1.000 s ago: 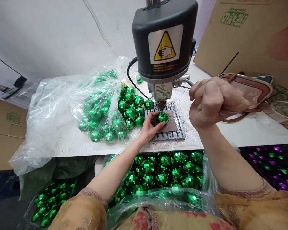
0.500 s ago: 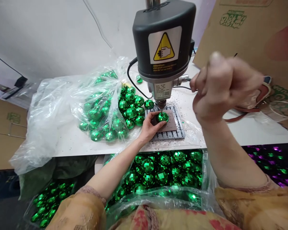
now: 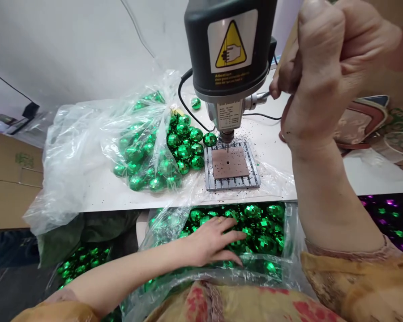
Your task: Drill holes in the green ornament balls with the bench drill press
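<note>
My left hand [image 3: 211, 241] lies with spread fingers on the faceted green mirror balls [image 3: 258, 228] in the plastic-lined bin below the table edge. My right hand [image 3: 325, 67] is raised high and closed around the feed lever [image 3: 260, 97] of a black bench drill press [image 3: 230, 49]. The drill chuck [image 3: 226, 136] hangs just above a brown pad [image 3: 230, 163] on a slotted metal plate [image 3: 231, 183]. Nothing sits on the pad, and a small hole shows in it.
A clear plastic bag of green balls [image 3: 137, 156] lies on the white table [image 3: 97, 201] left of the drill. One loose ball [image 3: 210, 139] rests beside the plate. Black specks dot the table. Purple balls [image 3: 389, 219] lie at lower right, with cardboard sheets [image 3: 10, 183] at left.
The green ball has gone from the pad. My left hand has moved from the plate down to the bin. My right hand has risen higher and closer to the camera.
</note>
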